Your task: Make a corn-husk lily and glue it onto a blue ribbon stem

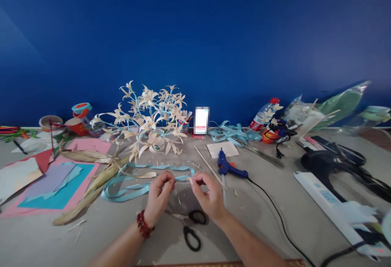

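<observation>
A light blue ribbon (128,194) lies in long loops on the table, and a stretch of it runs between my two hands. My left hand (159,195), with a red bead bracelet (144,224) at its wrist, is closed with thumb and fingers pinched on the ribbon. Opposite it my right hand (209,197) is also pinched on the ribbon, and a small pale bit shows at its fingertips. Scissors with black handles (192,238) rest on the table below and between the hands. To the right of my right hand lies a blue glue gun (230,168).
Pale husk flowers (152,116) stand in a pot at the back. Dried husks (88,193) and coloured paper (76,189) lie left. A wooden stick (209,165), bundled blue ribbon (233,133), a bottle (262,114), a power strip (324,197) and the gun's cord (275,210) are right.
</observation>
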